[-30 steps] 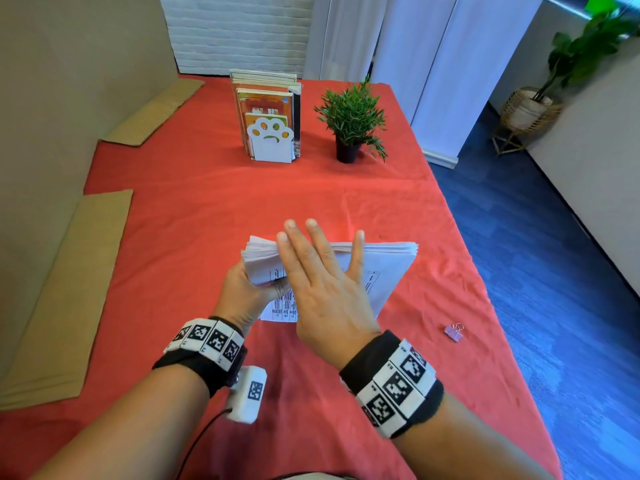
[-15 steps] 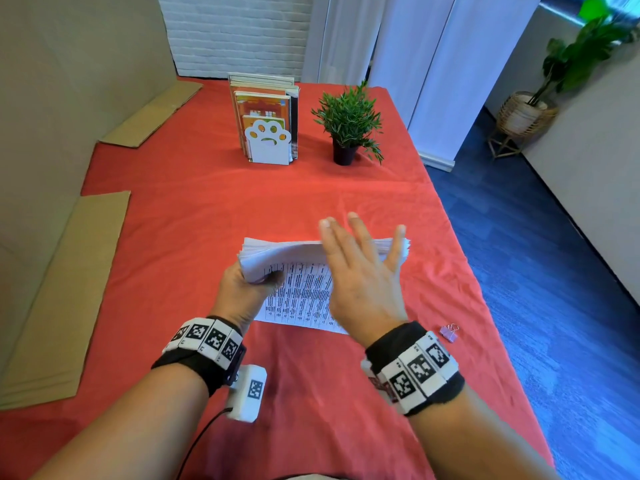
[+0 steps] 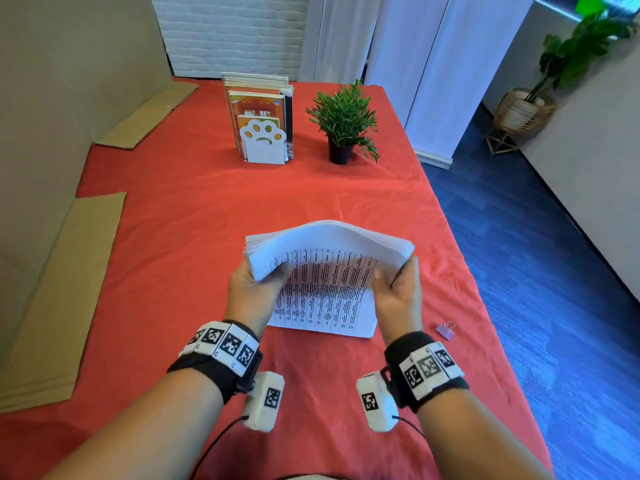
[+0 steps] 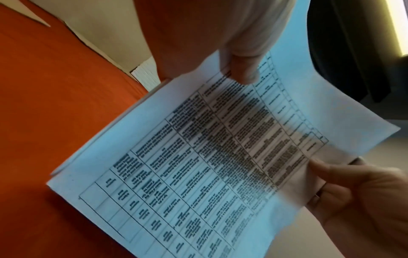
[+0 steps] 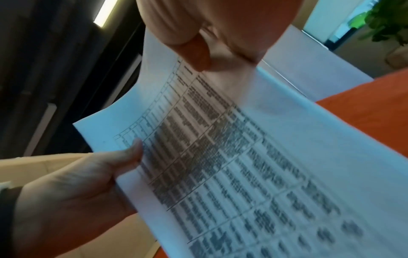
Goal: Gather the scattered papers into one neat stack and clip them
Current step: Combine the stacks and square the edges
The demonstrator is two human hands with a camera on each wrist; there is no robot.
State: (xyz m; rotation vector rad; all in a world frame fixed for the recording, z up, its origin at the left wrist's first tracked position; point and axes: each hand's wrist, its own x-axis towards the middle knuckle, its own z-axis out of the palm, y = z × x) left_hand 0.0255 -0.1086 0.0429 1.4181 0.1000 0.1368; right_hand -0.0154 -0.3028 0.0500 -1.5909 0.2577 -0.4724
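Observation:
A thick stack of white papers (image 3: pixel 325 282) with a printed table on its front sheet stands tilted on its lower edge on the red tablecloth, its top bowed upward. My left hand (image 3: pixel 263 277) grips the stack's left edge and my right hand (image 3: pixel 394 271) grips its right edge. In the left wrist view my left thumb (image 4: pixel 240 69) presses the printed sheet (image 4: pixel 209 165). My right thumb (image 5: pixel 196 52) does the same on the papers (image 5: pixel 243 157) in the right wrist view. A small purple binder clip (image 3: pixel 445 331) lies on the cloth just right of my right wrist.
A white paw-shaped bookend with books (image 3: pixel 263 133) and a small potted plant (image 3: pixel 343 129) stand at the back of the table. Cardboard sheets (image 3: pixel 52 299) lie along the left side. The table's right edge (image 3: pixel 478 271) drops to a blue floor.
My right hand moved from lying flat over the stack to its right edge and took hold there. The stack tipped up toward me and bowed at the top.

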